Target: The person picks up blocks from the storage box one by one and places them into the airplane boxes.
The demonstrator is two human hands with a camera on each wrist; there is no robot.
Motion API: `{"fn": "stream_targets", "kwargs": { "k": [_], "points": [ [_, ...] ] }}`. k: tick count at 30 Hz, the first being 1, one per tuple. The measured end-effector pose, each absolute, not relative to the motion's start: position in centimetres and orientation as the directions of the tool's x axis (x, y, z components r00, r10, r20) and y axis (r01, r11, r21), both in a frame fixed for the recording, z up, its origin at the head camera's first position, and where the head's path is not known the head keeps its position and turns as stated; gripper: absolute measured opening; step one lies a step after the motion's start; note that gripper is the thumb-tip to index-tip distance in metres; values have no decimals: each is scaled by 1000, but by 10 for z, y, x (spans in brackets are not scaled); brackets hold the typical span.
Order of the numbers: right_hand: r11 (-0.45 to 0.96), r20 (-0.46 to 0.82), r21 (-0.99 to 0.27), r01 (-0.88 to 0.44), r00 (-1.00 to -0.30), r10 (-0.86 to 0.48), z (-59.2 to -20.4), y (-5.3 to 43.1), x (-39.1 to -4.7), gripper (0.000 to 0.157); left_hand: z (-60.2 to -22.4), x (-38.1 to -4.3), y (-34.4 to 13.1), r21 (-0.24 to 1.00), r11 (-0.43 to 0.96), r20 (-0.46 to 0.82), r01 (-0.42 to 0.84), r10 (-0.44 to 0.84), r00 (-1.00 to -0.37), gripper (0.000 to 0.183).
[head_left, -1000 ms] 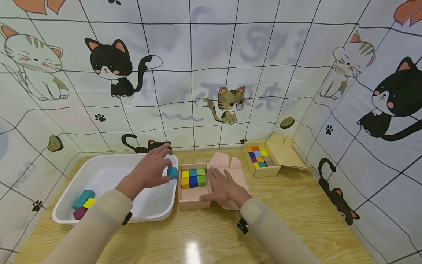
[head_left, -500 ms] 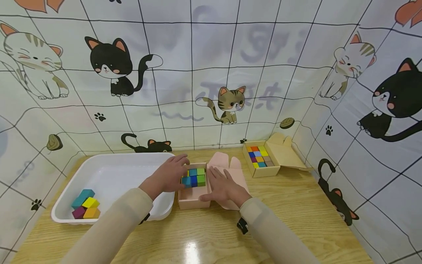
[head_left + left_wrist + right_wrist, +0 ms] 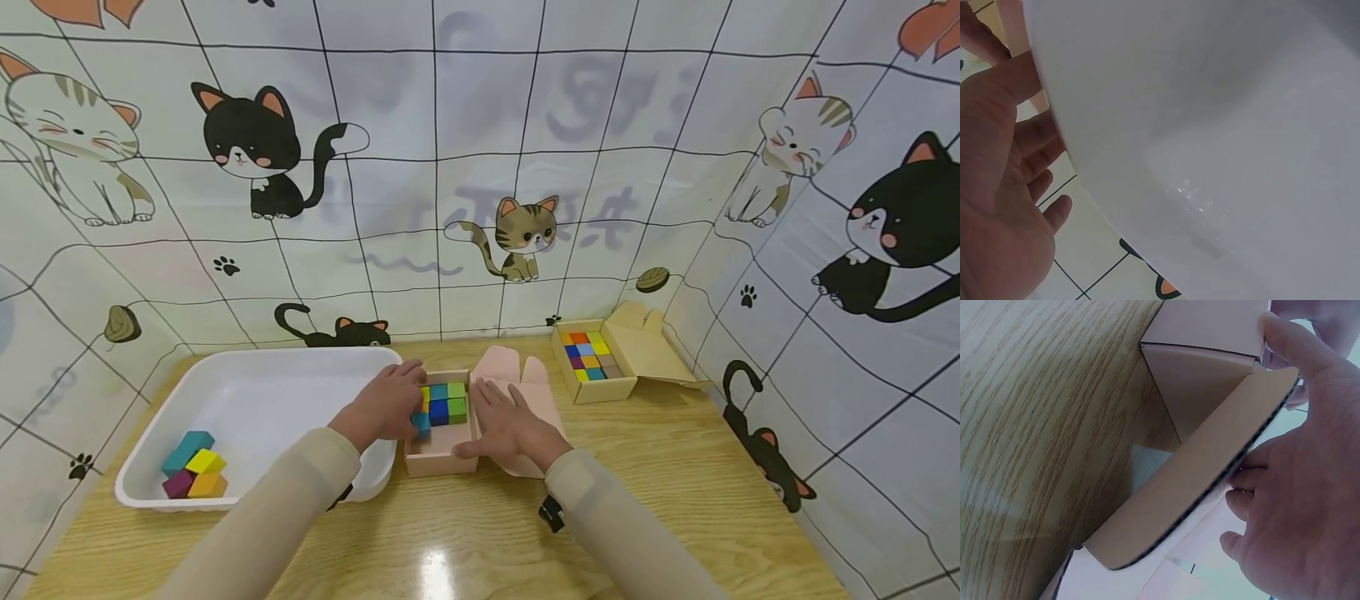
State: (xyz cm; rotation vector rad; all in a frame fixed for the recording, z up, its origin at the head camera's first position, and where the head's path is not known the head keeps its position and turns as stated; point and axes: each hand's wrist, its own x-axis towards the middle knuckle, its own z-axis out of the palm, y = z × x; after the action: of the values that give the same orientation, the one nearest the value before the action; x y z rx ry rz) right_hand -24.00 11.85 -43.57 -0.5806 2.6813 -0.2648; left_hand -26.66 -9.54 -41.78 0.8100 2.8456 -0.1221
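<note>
Over the left part of the pink cardboard box (image 3: 442, 467), my left hand (image 3: 378, 404) pinches a light-blue cube (image 3: 422, 425). Its fingertips are partly hidden in the head view. Beside that cube stand a dark-blue cube (image 3: 438, 412) and a green cube (image 3: 457, 410), with more coloured cubes behind. My right hand (image 3: 517, 425) rests with straight fingers on the box's opened lid (image 3: 543, 400), thumb at the box's right wall. The left wrist view has my curled fingers (image 3: 1035, 134) partly hidden behind the tray wall; the right wrist view has the lid's edge (image 3: 1197, 481) by my fingers.
A white tray (image 3: 277, 400) stands left of the pink box. In it lie a teal block (image 3: 187, 452), a yellow block (image 3: 205, 461), a purple block (image 3: 178, 484) and an orange block (image 3: 207, 486). A second open box (image 3: 611, 390), filled with coloured blocks, stands at the back right.
My left hand has carried the light-blue cube from the tray's right rim into the pink box, then slightly nearer the box's front. My right hand stays on the lid.
</note>
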Motion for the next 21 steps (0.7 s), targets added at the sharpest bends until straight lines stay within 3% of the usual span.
{"fn": "stream_targets", "kwargs": {
  "k": [21],
  "points": [
    [895, -315, -251, -369, -843, -436, -436, 117, -240, 106, -429, -265, -86, -194, 840, -188, 507, 475, -860, 24]
  ]
}}
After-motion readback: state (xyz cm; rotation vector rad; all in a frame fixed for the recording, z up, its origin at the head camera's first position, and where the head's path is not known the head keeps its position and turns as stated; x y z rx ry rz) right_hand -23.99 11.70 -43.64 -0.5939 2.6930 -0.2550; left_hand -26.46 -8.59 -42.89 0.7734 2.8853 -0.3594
